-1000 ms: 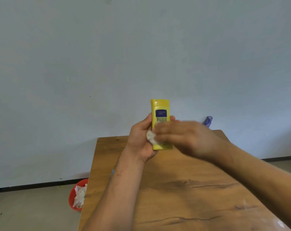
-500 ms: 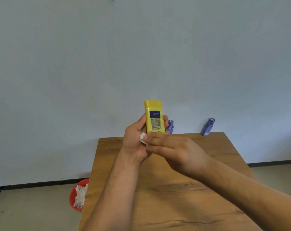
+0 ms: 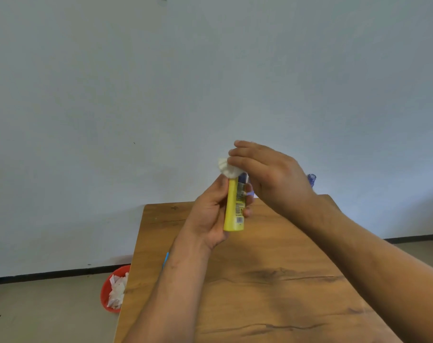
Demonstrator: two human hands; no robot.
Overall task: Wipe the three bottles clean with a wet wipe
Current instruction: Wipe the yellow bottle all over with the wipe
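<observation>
A yellow bottle (image 3: 232, 209) with a printed label stands upright in the air above the far end of the wooden table (image 3: 272, 280). My left hand (image 3: 211, 214) grips its body from the left, thumb and fingers curled round it. My right hand (image 3: 267, 174) covers the bottle's top and presses a crumpled white wet wipe (image 3: 226, 168) onto it. A small blue bottle (image 3: 311, 179) peeks out behind my right hand at the table's far edge. A second blue bottle is mostly hidden behind the hands.
A red bin (image 3: 111, 290) with crumpled white wipes sits on the floor left of the table. A thin blue object (image 3: 166, 259) shows beside my left forearm. A pale wall stands right behind the table's far edge.
My right hand with the wipe has moved from the bottle's lower body up to its top. The bottle has turned, so its narrow side faces me more.
</observation>
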